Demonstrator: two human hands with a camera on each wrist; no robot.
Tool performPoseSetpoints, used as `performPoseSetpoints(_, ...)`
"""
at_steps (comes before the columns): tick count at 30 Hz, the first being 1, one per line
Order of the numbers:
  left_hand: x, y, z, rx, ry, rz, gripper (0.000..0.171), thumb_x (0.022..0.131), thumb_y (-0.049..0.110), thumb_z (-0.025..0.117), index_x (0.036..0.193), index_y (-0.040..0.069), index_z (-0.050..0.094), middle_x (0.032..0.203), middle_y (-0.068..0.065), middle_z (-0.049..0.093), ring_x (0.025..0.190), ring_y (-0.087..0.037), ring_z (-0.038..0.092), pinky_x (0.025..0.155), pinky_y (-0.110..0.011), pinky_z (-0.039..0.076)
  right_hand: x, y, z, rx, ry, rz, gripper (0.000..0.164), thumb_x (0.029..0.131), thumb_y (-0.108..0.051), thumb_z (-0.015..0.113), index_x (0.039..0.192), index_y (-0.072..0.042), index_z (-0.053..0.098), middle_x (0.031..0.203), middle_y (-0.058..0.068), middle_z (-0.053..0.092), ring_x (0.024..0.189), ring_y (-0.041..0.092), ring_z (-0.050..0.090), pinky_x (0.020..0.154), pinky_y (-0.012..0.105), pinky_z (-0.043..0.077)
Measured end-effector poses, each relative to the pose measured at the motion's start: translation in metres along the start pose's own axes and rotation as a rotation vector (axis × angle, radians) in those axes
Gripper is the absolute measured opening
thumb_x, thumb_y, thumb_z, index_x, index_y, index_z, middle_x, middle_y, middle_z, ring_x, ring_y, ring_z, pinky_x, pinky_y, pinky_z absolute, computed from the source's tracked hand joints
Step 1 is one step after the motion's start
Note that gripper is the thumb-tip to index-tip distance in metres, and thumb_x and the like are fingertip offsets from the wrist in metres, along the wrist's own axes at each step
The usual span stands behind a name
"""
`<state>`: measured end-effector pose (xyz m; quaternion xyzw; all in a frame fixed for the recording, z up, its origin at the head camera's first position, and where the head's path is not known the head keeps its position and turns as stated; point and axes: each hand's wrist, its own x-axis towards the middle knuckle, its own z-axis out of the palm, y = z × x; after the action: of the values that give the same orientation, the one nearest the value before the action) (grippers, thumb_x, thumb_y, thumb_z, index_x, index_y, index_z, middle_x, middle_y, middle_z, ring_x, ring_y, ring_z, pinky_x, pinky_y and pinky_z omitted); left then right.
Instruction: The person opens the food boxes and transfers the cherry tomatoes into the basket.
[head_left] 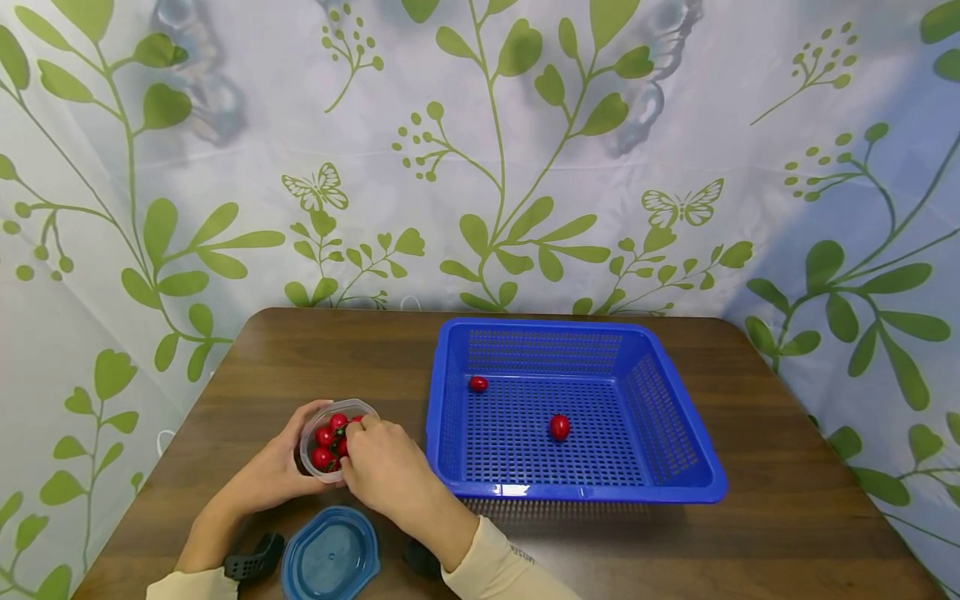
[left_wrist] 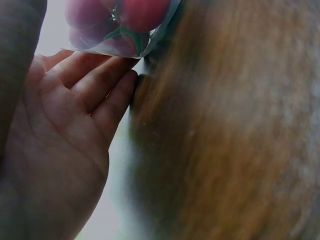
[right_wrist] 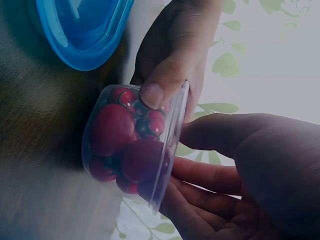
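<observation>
Nearest in the head view, cream sleeves (head_left: 491, 567) reach over the table (head_left: 787, 525), with a blue lid (head_left: 331, 557) between them on the near left. Just beyond the lid is the clear tub (head_left: 308, 435), holding red tomatoes (head_left: 322, 458). The left hand (head_left: 273, 465) grips its left side, thumb near and fingers far. The right hand (head_left: 390, 467) has bent fingers at the tub's mouth; whether they pinch a tomato I cannot tell. To the right, a blue basket (head_left: 577, 492) holds two loose tomatoes, one far left, one nearer the middle. A leaf-print backdrop (head_left: 375, 142) hangs at the far side.

Left wrist: the left fingers touch the tub while the palm stands clear of it; green stems show among the tomatoes.

Right wrist: the left thumb presses the tub's wall below the rim; the right thumb is at the rim.
</observation>
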<state>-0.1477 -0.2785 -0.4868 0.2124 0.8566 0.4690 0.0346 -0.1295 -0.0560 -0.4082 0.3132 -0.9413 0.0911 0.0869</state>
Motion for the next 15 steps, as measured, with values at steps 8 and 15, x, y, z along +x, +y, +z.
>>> performPoseSetpoints(8, 0.0004, 0.0016, 0.0004, 0.022, 0.009, -0.016, 0.103, 0.077, 0.023, 0.092, 0.157, 0.019, 0.027, 0.142, -0.013, 0.052, 0.119, -0.007, 0.057, 0.096, -0.02, 0.051, 0.0027, -0.0012, 0.004, -0.005, 0.014, 0.022, 0.021, 0.093, -0.028, 0.075, 0.105, -0.011, 0.075, 0.092, -0.001, 0.07, 0.079, 0.012, 0.069, 0.075, 0.022, 0.059)
performPoseSetpoints(15, -0.0002, 0.0037, 0.0011, 0.043, 0.011, -0.024, 0.104, 0.077, 0.025, 0.092, 0.157, 0.019, 0.027, 0.143, -0.013, 0.052, 0.12, -0.008, 0.057, 0.096, -0.021, 0.051, 0.0041, -0.0023, 0.0054, -0.017, 0.001, 0.033, 0.02, 0.094, -0.028, 0.074, 0.107, -0.012, 0.076, 0.094, -0.002, 0.072, 0.08, 0.011, 0.07, 0.077, 0.021, 0.058)
